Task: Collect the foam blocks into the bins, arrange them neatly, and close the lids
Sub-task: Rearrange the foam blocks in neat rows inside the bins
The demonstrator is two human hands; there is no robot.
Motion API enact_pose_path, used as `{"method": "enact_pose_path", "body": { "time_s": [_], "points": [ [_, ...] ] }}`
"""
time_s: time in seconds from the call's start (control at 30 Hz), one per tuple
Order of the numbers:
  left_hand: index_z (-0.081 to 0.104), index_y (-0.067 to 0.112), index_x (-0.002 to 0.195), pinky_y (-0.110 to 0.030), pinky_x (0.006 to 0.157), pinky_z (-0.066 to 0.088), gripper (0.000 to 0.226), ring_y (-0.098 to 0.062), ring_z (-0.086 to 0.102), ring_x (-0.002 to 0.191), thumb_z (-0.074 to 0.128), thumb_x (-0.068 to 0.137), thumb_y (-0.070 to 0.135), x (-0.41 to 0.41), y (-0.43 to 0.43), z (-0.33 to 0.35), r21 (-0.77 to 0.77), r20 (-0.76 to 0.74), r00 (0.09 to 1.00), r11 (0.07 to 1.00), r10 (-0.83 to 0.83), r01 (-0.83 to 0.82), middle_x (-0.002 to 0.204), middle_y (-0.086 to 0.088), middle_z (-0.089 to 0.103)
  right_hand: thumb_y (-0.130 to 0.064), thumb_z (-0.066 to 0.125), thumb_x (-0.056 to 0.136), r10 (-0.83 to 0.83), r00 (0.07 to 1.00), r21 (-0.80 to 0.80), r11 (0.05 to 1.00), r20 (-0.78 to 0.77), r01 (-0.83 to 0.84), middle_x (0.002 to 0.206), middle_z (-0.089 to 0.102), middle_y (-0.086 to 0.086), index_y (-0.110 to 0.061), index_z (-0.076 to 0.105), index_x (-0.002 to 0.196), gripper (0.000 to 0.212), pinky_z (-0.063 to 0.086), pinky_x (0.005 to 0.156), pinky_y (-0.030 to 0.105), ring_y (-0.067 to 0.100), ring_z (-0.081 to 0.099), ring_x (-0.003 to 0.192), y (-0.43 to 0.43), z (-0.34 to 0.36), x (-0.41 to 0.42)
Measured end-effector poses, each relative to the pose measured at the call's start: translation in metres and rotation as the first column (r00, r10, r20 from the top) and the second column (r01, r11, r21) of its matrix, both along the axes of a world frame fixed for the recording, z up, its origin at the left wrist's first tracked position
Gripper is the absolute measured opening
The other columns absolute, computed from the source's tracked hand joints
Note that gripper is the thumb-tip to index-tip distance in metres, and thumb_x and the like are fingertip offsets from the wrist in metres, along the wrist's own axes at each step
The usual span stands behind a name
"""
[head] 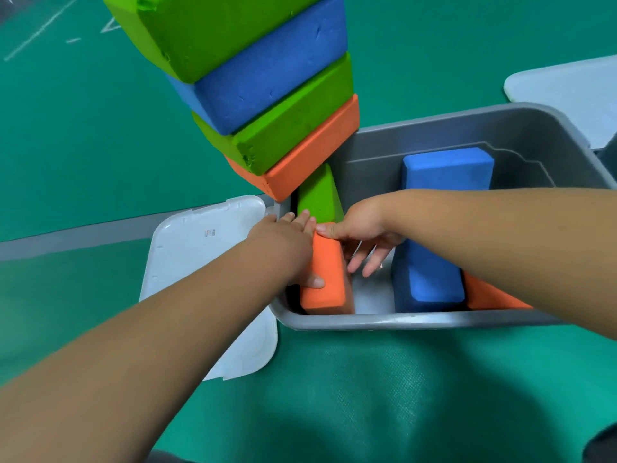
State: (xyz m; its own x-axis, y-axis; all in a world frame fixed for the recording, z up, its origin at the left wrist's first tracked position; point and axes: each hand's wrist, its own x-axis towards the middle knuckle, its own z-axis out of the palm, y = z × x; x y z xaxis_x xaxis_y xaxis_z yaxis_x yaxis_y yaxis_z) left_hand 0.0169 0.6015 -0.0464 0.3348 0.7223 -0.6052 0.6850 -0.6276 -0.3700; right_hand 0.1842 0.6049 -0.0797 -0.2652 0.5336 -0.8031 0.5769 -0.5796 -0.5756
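Note:
A grey bin [400, 320] sits on the green floor with foam blocks standing on edge inside. My left hand [287, 238] grips an orange block [325, 279] at the bin's left end, thumb wrapped over its near face. My right hand [360, 228] has its thumb on that block's far top edge, with straight fingers down its right side. A green block [319, 195] stands just behind it. Two blue blocks [430, 272] fill the bin's middle, and another orange block [490, 295] shows under my right forearm.
A tall stack of green, blue, green and orange blocks [273, 71] rises at the bin's far left corner, leaning over it. A white lid [200, 248] lies flat left of the bin. A second white lid [567, 91] lies beyond the bin's right end.

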Motion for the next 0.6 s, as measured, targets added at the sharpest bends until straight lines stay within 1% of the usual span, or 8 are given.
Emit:
{"method": "enact_pose_path", "body": {
  "time_s": [0.1, 0.2, 0.3, 0.4, 0.47, 0.5, 0.53, 0.6],
  "points": [
    [-0.012, 0.015, 0.165, -0.053, 0.129, 0.009, 0.123, -0.029, 0.003, 0.161, 0.054, 0.086, 0.081, -0.004, -0.005, 0.005, -0.008, 0.085, 0.996, 1.0, -0.029, 0.03, 0.174, -0.005, -0.013, -0.073, 0.044, 0.097, -0.037, 0.998, 0.025, 0.999, 0.042, 0.036, 0.12, 0.065, 0.012, -0.011, 0.062, 0.117, 0.068, 0.064, 0.08, 0.041, 0.026, 0.071, 0.097, -0.007, 0.003, 0.006],
    [-0.01, 0.013, 0.166, -0.054, 0.129, 0.011, 0.123, -0.032, 0.003, 0.161, 0.056, 0.086, 0.08, -0.008, -0.009, 0.008, -0.002, 0.116, 0.993, 0.999, -0.038, 0.038, 0.174, -0.008, -0.01, -0.058, 0.055, 0.102, -0.077, 0.995, 0.112, 0.991, 0.057, 0.07, 0.113, 0.066, 0.016, -0.007, 0.06, 0.111, 0.052, 0.062, 0.09, 0.046, 0.03, 0.07, 0.093, -0.013, 0.007, 0.014],
    [-0.004, 0.007, 0.166, -0.05, 0.129, 0.015, 0.124, -0.035, 0.007, 0.16, 0.059, 0.086, 0.078, -0.007, -0.013, 0.01, 0.023, 0.123, 0.988, 0.996, -0.089, 0.087, 0.174, -0.014, -0.005, -0.037, 0.06, 0.104, -0.092, 0.995, 0.209, 0.974, 0.039, 0.082, 0.117, 0.07, 0.021, -0.002, 0.061, 0.12, 0.038, 0.064, 0.085, 0.046, 0.029, 0.073, 0.085, -0.014, 0.015, 0.024],
    [0.0, 0.007, 0.166, -0.045, 0.127, 0.019, 0.121, -0.032, 0.011, 0.16, 0.067, 0.088, 0.07, -0.005, -0.016, 0.013, 0.02, 0.185, 0.975, 0.993, -0.119, 0.117, 0.174, -0.014, -0.003, -0.024, 0.055, 0.105, -0.177, 0.984, 0.323, 0.933, 0.029, 0.158, 0.11, 0.073, 0.018, 0.0, 0.061, 0.12, 0.029, 0.064, 0.072, 0.039, 0.027, 0.074, 0.081, -0.012, 0.027, 0.034],
    [0.0, 0.009, 0.166, -0.043, 0.125, 0.022, 0.123, -0.029, 0.012, 0.16, 0.074, 0.085, 0.064, -0.003, -0.018, 0.016, -0.002, 0.233, 0.967, 0.994, -0.102, 0.105, 0.174, -0.011, -0.004, -0.021, 0.051, 0.105, -0.18, 0.977, 0.421, 0.899, 0.111, 0.117, 0.101, 0.075, 0.011, -0.003, 0.064, 0.114, 0.023, 0.061, 0.062, 0.034, 0.022, 0.075, 0.077, -0.014, 0.035, 0.043],
    [0.0, 0.01, 0.166, -0.042, 0.125, 0.024, 0.125, -0.028, 0.013, 0.16, 0.076, 0.083, 0.064, -0.002, -0.018, 0.019, -0.021, 0.251, 0.964, 0.995, -0.085, 0.094, 0.174, -0.01, -0.005, -0.02, 0.051, 0.104, -0.167, 0.966, 0.474, 0.879, 0.195, 0.057, 0.096, 0.077, 0.008, -0.005, 0.067, 0.109, 0.022, 0.06, 0.058, 0.033, 0.022, 0.075, 0.076, -0.015, 0.038, 0.05],
    [0.001, 0.01, 0.167, -0.041, 0.124, 0.025, 0.126, -0.027, 0.014, 0.16, 0.077, 0.082, 0.064, 0.0, -0.018, 0.021, -0.04, 0.265, 0.962, 0.996, -0.071, 0.085, 0.174, -0.009, -0.006, -0.021, 0.051, 0.101, -0.156, 0.943, 0.512, 0.859, 0.295, -0.018, 0.092, 0.078, 0.007, -0.007, 0.07, 0.104, 0.024, 0.061, 0.058, 0.033, 0.024, 0.076, 0.077, -0.016, 0.04, 0.056],
    [0.001, 0.01, 0.167, -0.04, 0.122, 0.028, 0.129, -0.027, 0.018, 0.159, 0.078, 0.08, 0.066, 0.004, -0.018, 0.024, -0.064, 0.278, 0.958, 0.994, -0.066, 0.087, 0.174, -0.008, -0.007, -0.022, 0.049, 0.095, -0.159, 0.868, 0.541, 0.829, 0.47, -0.141, 0.089, 0.078, 0.009, -0.009, 0.074, 0.097, 0.029, 0.064, 0.068, 0.037, 0.031, 0.076, 0.081, -0.018, 0.042, 0.068]
  ]
}}
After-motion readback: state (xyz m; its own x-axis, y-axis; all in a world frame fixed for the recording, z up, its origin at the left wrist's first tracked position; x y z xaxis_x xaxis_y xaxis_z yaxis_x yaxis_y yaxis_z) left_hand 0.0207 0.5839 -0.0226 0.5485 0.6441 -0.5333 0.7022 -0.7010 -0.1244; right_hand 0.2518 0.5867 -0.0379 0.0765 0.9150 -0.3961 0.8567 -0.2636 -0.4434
